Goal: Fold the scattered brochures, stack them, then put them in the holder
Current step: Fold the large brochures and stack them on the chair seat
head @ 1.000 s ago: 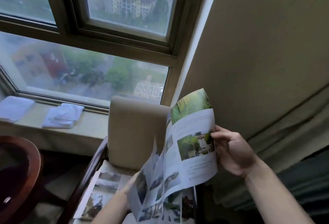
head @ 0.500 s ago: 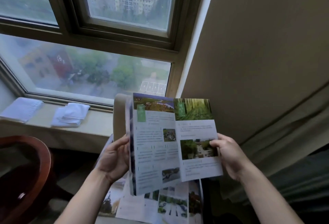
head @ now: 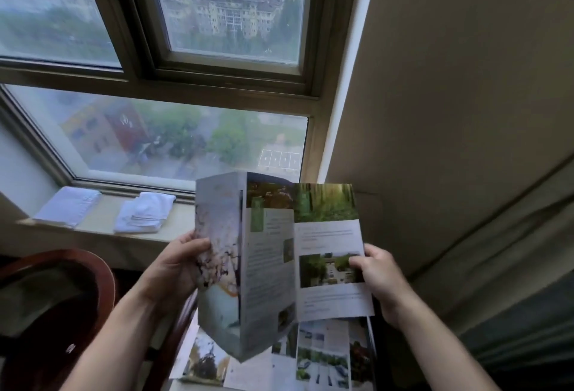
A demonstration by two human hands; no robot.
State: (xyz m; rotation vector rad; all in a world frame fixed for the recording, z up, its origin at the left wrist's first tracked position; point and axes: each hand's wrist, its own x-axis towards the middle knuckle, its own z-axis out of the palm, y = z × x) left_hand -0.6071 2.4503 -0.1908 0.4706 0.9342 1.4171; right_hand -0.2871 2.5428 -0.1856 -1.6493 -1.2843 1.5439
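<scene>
Loose brochures [head: 313, 359]: unfolded, spread at 6 o'clock under your arms, not yet stacked; no holder is in view. Held brochure [head: 279, 263]: centre, left panel half turned in, your left hand [head: 177, 269] pinching its 9 o'clock edge, your right hand [head: 377, 275] its 3 o'clock edge — most of the task remains.

Windowsill and seat with things on them

The windowsill [head: 102, 227] carries two folded white cloths [head: 144, 212], a little apart. Below, open brochures [head: 313, 359] lie flat on a pale surface, partly hidden.
</scene>
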